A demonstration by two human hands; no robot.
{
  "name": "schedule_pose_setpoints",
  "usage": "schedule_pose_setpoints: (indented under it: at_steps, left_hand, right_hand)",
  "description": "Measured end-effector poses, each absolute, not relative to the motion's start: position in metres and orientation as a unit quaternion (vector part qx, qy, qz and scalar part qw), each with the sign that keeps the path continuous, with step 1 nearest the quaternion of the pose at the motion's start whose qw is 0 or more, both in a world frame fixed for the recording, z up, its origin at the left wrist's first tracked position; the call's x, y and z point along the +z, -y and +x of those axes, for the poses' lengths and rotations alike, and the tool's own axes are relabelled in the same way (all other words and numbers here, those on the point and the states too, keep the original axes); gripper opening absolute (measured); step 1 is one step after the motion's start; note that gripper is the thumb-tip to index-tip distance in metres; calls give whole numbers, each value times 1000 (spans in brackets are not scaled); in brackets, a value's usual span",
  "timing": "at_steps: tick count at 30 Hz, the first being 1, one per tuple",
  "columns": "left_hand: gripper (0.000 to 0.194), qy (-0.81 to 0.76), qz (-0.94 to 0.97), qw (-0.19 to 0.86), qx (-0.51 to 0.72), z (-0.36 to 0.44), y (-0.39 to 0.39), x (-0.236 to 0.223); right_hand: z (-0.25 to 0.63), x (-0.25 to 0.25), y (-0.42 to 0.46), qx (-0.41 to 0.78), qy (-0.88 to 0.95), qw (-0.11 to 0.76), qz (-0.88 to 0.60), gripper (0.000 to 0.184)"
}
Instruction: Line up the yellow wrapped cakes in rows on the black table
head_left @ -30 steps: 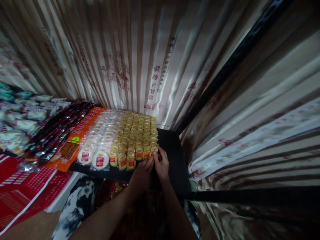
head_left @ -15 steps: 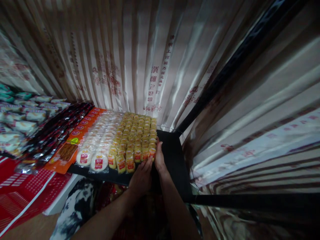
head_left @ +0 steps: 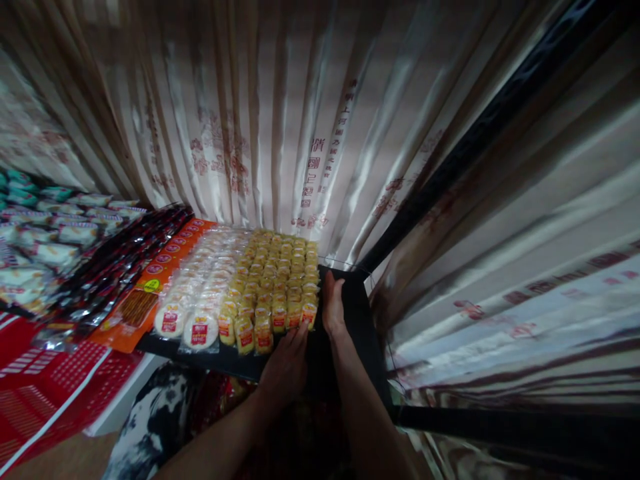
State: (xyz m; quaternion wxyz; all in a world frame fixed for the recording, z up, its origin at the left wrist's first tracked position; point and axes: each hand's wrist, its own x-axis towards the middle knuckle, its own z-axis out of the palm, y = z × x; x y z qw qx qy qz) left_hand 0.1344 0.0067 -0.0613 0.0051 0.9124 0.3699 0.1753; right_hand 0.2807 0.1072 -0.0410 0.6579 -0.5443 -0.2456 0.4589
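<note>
Rows of small yellow snack packets [head_left: 270, 273] stand side by side on a black shelf [head_left: 360, 340], their wrappers marked with red labels. My left hand [head_left: 287, 360] lies at the front of these rows, fingers outstretched, the tips touching or close to the lower packets at the right corner. To the right of the block, my right hand [head_left: 334, 303] is held open and upright on its edge, a small gap between it and the packets. Neither hand grips anything. Clear-wrapped round white crackers [head_left: 201, 330] line up directly left of the yellow packets.
Orange snack packs [head_left: 135, 307], dark shiny packs [head_left: 115, 257] and white pouches [head_left: 57, 253] continue leftward. A red perforated basket [head_left: 65, 393] sits at lower left. Printed curtains [head_left: 280, 133] hang behind, and a slanted black post [head_left: 440, 153] rises from the shelf's right corner.
My right hand has drawn off to the right, opening a gap from the yellow packets. My left hand stays at their front. The view has shifted slightly.
</note>
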Motion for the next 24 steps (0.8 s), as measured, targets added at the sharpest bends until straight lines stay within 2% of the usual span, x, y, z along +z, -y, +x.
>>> schedule_pose_setpoints:
  at_steps: [6, 12, 17, 24]
  left_hand:
    - [54, -373, 909, -11, 187, 135, -6, -59]
    - [53, -374, 910, -25, 177, 135, -5, -60]
    - [54, -383, 910, -6, 159, 135, -6, -59]
    - [57, -380, 912, 3, 153, 135, -6, -63]
  right_hand:
    - [273, -40, -129, 512, 274, 651, -489, 67]
    - [279, -38, -145, 498, 217, 679, -493, 61]
    - [285, -41, -156, 540, 224, 666, -463, 58]
    - [290, -44, -168, 541, 247, 659, -460, 53]
